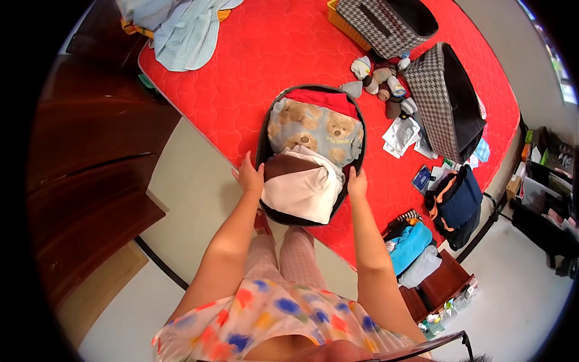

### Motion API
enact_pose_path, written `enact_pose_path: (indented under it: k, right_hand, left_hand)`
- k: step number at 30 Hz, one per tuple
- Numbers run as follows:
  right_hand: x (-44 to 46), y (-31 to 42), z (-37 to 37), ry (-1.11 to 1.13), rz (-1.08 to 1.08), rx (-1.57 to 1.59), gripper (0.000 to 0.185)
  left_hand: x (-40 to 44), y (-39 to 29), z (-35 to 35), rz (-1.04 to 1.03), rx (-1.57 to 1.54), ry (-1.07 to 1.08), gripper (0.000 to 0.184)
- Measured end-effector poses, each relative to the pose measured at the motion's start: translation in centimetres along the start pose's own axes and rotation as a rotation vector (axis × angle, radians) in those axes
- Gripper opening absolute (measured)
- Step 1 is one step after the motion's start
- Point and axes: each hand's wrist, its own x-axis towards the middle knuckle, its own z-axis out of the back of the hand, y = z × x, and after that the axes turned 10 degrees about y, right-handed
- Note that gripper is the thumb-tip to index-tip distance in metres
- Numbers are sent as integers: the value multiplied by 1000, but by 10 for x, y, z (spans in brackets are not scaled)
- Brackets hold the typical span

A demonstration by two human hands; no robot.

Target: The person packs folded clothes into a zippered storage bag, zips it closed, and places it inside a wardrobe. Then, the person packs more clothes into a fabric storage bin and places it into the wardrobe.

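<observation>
A black-rimmed storage bin [263, 142] is between my hands, at the near edge of the red bed, partly overhanging it. Folded clothes fill it: a grey cloth with teddy bears [313, 128], a red cloth [325, 101] behind, and a white and brown bundle [304, 190] nearest me. My left hand [248, 175] is closed on the bin's left side, thumb near the rim. On the opposite side my right hand [357, 183] grips the wall, its fingers partly hidden. The bin's underside is out of sight.
Two houndstooth bins [431, 99] [386, 27] lie tipped on the red mattress [241, 78], near rolled socks [386, 78] and white packets [401, 136]. Dark clothes [458, 205] and a blue garment [410, 247] sit at right. A brown wooden cabinet [96, 151] stands left.
</observation>
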Motion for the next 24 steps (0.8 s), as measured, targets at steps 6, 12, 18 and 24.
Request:
enact_pose_path:
  k: [6,12,18,24]
  right_hand:
    - [-1,-3,-23,-86,102,297,46]
    - [-18,20,13,-81,231,-386,47]
    - [-63,56,40,-101,417,-441,45]
    - [-44,68,60,20,563,-369,47]
  left_hand:
    - [17,6,-6,55,-103,155,35]
    - [-4,4,22,-184,-99,49,36]
    - [-48,28,68,-294,-129,-23,36]
    - [-74,33,66,-186,-175,-58,35]
